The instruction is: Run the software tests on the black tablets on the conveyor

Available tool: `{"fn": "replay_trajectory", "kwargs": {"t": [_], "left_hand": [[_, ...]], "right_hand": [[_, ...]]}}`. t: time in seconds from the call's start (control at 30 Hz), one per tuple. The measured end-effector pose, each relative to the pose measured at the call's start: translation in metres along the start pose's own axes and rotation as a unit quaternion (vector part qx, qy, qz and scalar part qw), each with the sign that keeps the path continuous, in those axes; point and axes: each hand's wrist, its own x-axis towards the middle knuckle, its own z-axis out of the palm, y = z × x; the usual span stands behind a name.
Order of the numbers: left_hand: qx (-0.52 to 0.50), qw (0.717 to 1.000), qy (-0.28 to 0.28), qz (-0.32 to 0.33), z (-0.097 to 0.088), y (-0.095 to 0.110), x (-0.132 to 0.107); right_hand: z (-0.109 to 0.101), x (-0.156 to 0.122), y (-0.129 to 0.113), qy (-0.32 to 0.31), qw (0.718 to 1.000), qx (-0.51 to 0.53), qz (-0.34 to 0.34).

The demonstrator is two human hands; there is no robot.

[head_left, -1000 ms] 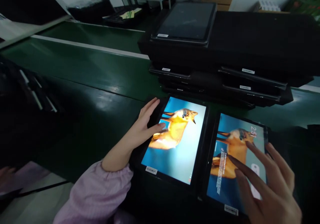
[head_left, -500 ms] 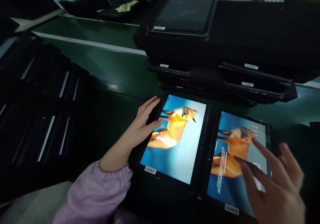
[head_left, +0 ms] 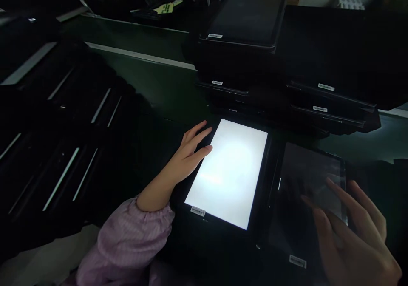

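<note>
Two tablets lie side by side on the dark work surface. The left tablet [head_left: 228, 175] glows plain white, with a barcode label on its near edge. My left hand [head_left: 188, 156] rests at its left edge, fingers spread and the thumb on the edge of the screen. The right tablet [head_left: 296, 218] has a dark screen that mirrors fingers. Over its right part is my right hand [head_left: 357, 230], holding nothing, index finger stretched out and fingers apart. Whether that fingertip touches the glass I cannot tell.
Behind stands a dark foam block with another tablet [head_left: 245, 20] on top and several labelled tablets [head_left: 331, 116] slotted below. Dark racks holding several slim devices [head_left: 60, 179] fill the left side. A yellow-green label [head_left: 167, 8] lies at the back.
The left screen has gone from a fox picture to plain white. The right screen, which showed the fox lock screen, is now dark. Both hands stay near the same tablets.
</note>
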Motion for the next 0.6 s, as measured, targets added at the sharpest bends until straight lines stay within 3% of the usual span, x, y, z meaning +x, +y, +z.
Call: {"fn": "replay_trajectory", "kwargs": {"t": [0.27,0.6], "left_hand": [[0.013,1.0,0.003,0.005,0.001,-0.001,0.001],[0.017,1.0,0.002,0.021,0.0,-0.005,0.002]], "right_hand": [[-0.002,-0.001,-0.003,-0.01,1.0,0.007,0.015],[-0.001,-0.002,-0.009,0.021,0.999,0.019,0.044]]}}
